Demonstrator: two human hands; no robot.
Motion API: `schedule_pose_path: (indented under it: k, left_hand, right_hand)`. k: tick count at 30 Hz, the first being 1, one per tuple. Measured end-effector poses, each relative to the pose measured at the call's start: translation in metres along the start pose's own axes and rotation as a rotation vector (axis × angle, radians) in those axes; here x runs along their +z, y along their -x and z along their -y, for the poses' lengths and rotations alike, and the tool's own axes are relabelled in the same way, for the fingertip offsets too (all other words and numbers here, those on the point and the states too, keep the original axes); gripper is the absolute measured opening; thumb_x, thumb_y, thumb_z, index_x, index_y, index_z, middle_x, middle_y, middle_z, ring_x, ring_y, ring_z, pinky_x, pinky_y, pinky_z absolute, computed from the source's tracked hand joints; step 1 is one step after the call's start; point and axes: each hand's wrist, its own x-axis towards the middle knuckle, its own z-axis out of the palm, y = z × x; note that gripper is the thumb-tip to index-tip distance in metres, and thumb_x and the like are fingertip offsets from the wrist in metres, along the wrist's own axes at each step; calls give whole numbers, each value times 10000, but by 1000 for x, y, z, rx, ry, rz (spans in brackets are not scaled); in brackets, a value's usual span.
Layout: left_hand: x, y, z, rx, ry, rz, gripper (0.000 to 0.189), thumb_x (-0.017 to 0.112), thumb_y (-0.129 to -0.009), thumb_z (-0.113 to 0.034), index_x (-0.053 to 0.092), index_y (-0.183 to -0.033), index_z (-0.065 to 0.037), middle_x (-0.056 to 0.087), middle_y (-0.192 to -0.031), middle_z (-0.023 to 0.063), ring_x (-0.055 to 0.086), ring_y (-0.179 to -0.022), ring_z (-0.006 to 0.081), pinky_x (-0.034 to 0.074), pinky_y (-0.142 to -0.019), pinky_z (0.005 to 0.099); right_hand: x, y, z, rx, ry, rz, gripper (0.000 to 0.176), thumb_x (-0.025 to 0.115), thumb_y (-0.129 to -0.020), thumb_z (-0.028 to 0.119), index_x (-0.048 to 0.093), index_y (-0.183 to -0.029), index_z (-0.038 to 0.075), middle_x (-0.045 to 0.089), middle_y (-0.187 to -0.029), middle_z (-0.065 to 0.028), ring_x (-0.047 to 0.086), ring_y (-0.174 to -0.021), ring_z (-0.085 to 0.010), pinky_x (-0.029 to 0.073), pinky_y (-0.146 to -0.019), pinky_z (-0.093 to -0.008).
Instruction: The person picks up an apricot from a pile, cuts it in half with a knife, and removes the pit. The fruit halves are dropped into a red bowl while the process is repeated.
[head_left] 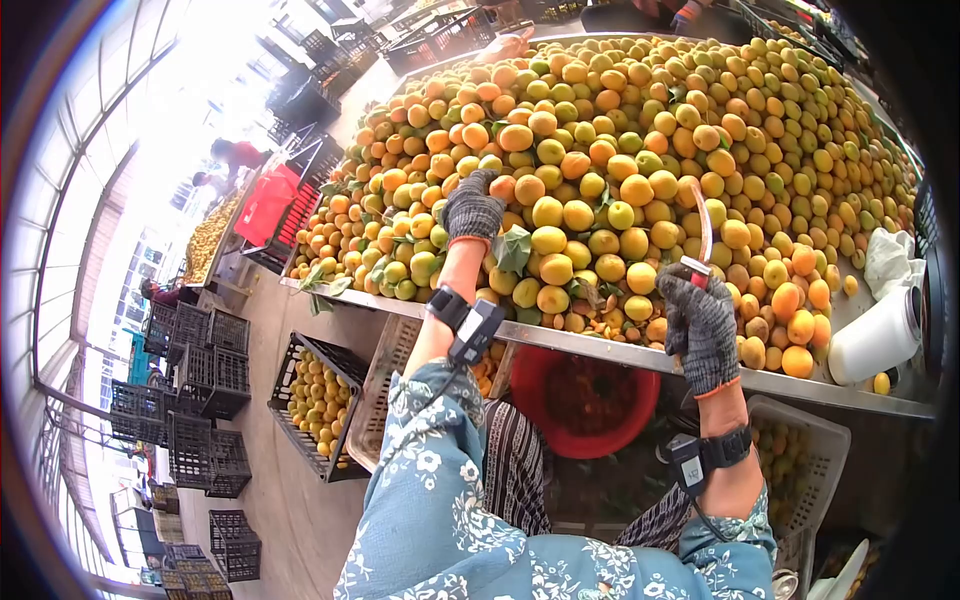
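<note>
Apricots point(547, 212), yellow, orange and some green, lie heaped on a metal-edged table point(440, 308). My left hand point(473, 210), in a dark grey knit glove, reaches into the near left of the heap. Its fingers curl against an orange apricot point(502, 189); the fingertips are partly hidden. A green leaf point(512, 250) lies just right of that wrist. My right hand point(703, 330), gloved alike, is closed on a curved knife point(705, 225). The knife's thin blade points up over the fruit, and a bit of red and white handle shows above the fist.
Below the table edge sits a red tub point(585, 440) with scraps inside. A black crate of fruit point(318, 405) and a pale crate point(385, 390) stand left of it. At right lie a white container point(875, 340) and a crumpled white bag point(890, 262). Stacked black crates point(210, 380) stand farther left.
</note>
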Motion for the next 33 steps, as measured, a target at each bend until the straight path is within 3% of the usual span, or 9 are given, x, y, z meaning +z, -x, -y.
schedule_pose_path:
  k: [3, 9, 13, 18, 21, 26, 29, 30, 33]
  left_hand:
    - [-1, -10, -11, 13, -205, 200, 455, 695, -741, -215, 612, -1188, -199, 652, -1100, 154, 609, -1055, 317, 468, -926, 423]
    - [31, -24, 7, -91, -285, 104, 526, 762, -691, -289, 604, -1189, -227, 659, -1080, 141, 616, -1032, 336, 463, -915, 442]
    - [19, -1, 14, 95, 696, -39, 543, 767, -719, -74, 577, -1228, -79, 659, -1055, 81, 642, -961, 216, 523, -831, 323]
    - [-35, 69, -30, -70, 1781, 495, 540, 693, -822, -64, 467, -1311, -28, 599, -1139, 133, 632, -1002, 281, 579, -820, 398]
    - [-41, 95, -42, -29, 1819, 625, 567, 672, -850, -139, 427, -1346, -13, 580, -1173, 183, 610, -1062, 340, 553, -876, 422]
    - [-17, 122, -51, -90, 1982, 587, 475, 578, -925, -303, 462, -1301, -36, 573, -1177, 158, 583, -1043, 267, 502, -838, 342]
    - [-8, 130, -60, -258, 2081, 499, 517, 679, -864, -260, 476, -1288, -44, 592, -1118, 127, 612, -1022, 251, 537, -873, 365]
    - [1, 126, -61, -57, 1849, 406, 487, 663, -877, -272, 484, -1270, -48, 588, -1131, 110, 601, -1048, 243, 534, -881, 368]
    - [1, 131, -57, -188, 2044, 466, 497, 682, -863, -263, 486, -1262, -41, 581, -1145, 125, 592, -1067, 255, 532, -895, 378]
  right_hand:
    - [3, 2, -1, 13, 44, 8, 192, 702, -824, 189, 642, -931, 41, 515, -531, 21, 417, -327, -62, 312, -304, -197]
    - [8, 2, -5, -7, 61, 15, 201, 717, -809, 202, 653, -920, 47, 506, -535, 37, 407, -332, -48, 310, -308, -188]
    - [10, 1, -4, -6, 74, 29, 202, 720, -807, 205, 652, -920, 52, 512, -556, 37, 413, -344, -47, 312, -313, -187]
    - [29, 2, -10, -79, 311, 87, 272, 647, -855, 296, 617, -1006, 72, 538, -646, 24, 398, -404, -38, 297, -352, -195]
    - [32, 7, -11, -26, 213, 160, 261, 619, -879, 296, 619, -1011, 71, 562, -680, 6, 413, -432, -39, 301, -360, -200]
    - [41, 17, -21, -126, 199, 180, 240, 575, -926, 263, 643, -903, 34, 510, -628, 38, 456, -566, -50, 370, -522, -208]
    - [46, 20, -25, -113, 227, 189, 245, 584, -930, 268, 637, -911, 29, 518, -630, 31, 457, -558, -53, 370, -512, -214]
    - [47, 20, -29, -140, 224, 197, 249, 578, -939, 266, 628, -905, 25, 521, -629, 25, 458, -551, -58, 367, -509, -218]
    - [49, 20, -32, -156, 231, 227, 238, 566, -946, 251, 618, -894, 25, 516, -620, 22, 454, -538, -61, 364, -503, -219]
